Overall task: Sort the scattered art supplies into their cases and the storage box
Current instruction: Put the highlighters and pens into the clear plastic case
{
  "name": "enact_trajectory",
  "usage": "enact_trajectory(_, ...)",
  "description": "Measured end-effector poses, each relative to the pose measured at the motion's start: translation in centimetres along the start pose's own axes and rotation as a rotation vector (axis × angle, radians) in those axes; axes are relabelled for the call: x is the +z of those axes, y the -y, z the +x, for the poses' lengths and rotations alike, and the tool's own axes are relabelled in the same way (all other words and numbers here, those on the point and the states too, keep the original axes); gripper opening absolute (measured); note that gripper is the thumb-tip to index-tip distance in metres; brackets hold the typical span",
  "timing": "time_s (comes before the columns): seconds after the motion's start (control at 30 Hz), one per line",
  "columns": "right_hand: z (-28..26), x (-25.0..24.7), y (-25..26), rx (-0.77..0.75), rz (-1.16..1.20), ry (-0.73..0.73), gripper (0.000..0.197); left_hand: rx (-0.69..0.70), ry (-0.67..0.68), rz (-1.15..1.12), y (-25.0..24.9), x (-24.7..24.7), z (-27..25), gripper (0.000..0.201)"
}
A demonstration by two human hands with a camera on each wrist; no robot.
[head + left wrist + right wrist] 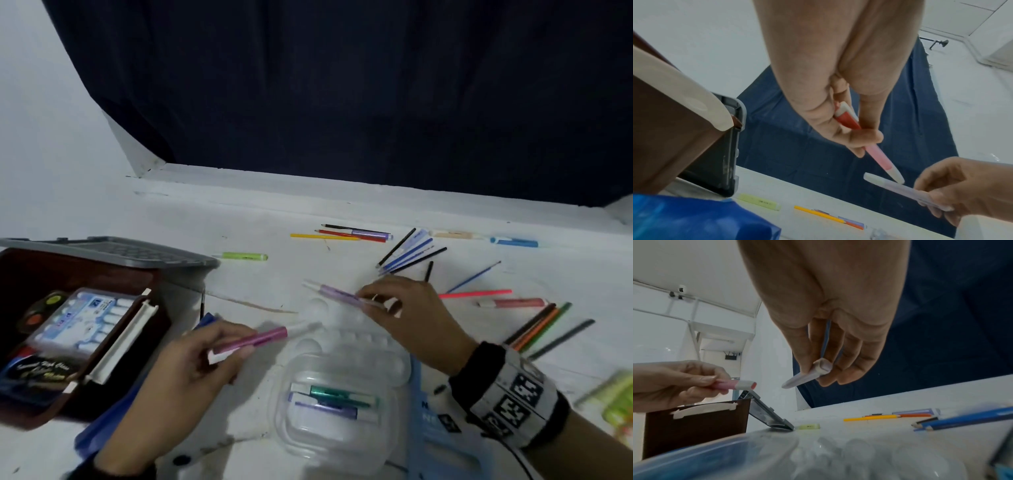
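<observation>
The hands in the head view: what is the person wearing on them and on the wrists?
Both hands are bare, with no gloves. The right hand has a broad black band round its wrist, carrying a pale strip printed with square black-and-white code markings, and a thin dark cable trails from it toward the bottom edge. The left hand ends in a dark cuff at the frame's bottom edge.

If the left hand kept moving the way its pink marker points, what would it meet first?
Probably the purple marker in the right hand. The left hand aims its pink marker up and right; in the left wrist view the two tips nearly touch. Depth is uncertain.
</observation>
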State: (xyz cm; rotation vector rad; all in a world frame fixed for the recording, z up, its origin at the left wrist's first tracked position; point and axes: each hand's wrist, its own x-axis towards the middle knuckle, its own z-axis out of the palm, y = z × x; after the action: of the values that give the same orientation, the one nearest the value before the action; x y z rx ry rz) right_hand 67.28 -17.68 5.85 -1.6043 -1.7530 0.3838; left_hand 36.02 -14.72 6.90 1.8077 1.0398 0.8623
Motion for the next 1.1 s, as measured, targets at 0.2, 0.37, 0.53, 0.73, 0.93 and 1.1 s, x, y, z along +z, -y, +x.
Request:
enact_trajectory(0.2, -6.9, 1.5, 0.4, 0.032, 0.0, 0.056, 0.007, 0.037, 0.131, -0.032, 1.1, -0.6, -0.9, 0.012)
enact_trajectory(0.37, -9.8, 2.0, 1.6, -0.044, -0.135, 0.046, 0.009, 0.118, 0.275, 0.066, 1.1, 0.1, -0.7, 0.027)
enact_trajectory(0.53, -11.5, 3.0, 2.4, -0.039, -0.282, 0.103, 0.01, 0.206, 0.472, 0.194, 1.8, 1.4, -0.3, 0.019)
enact_trajectory(0.73, -11.8, 4.5, 3.4, -0.046, -0.426, 0.169, 0.007, 0.376, 0.663, 0.402, 2.6, 1.8, -0.1, 0.018)
enact_trajectory(0.93, -11.0, 5.3, 4.4, -0.021, -0.495, 0.246, 0.015, 0.451, 0.629, 0.61, 1.9, 2.9, -0.1, 0.023)
enact_trajectory(1.1, -10.6, 6.0, 4.4, -0.007, -0.532, 0.301, 0.015, 0.442, 0.595, 0.694, 1.5, 3.7, -0.2, 0.018)
